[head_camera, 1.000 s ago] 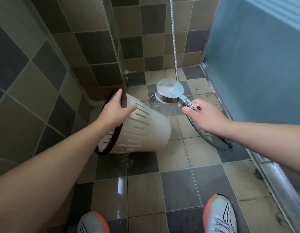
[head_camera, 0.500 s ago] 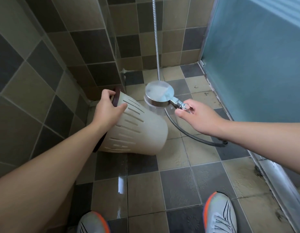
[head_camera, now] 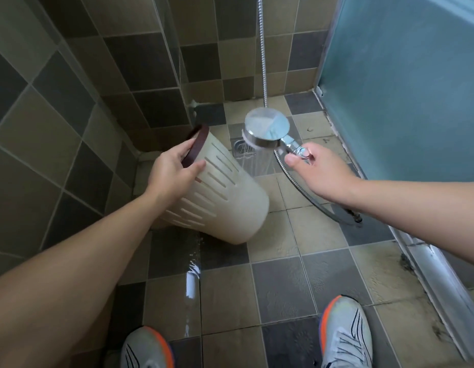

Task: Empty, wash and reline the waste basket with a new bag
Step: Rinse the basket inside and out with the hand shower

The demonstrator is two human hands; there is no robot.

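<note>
A cream waste basket (head_camera: 225, 197) with slotted sides and a dark brown rim is held tilted above the floor, its mouth turned up and left, its base low to the right. My left hand (head_camera: 172, 173) grips the rim, thumb outside and fingers over the brown band. My right hand (head_camera: 318, 173) holds the chrome handle of a round shower head (head_camera: 266, 127), which hangs to the right of the basket. Water sprays down from the head beside the basket's wall. The basket's inside is hidden.
A floor drain (head_camera: 242, 148) lies under the spray. The metal hose (head_camera: 305, 192) loops across the floor to the right. A frosted blue glass door (head_camera: 406, 83) and its metal sill (head_camera: 437, 277) bound the right side. Tiled walls close the left and back. A water trickle (head_camera: 192, 277) runs towards my shoes.
The basket has tipped so that its rim points more upward and its base lower. My left hand has shifted on the rim. The shower head stays beside the basket, still spraying.
</note>
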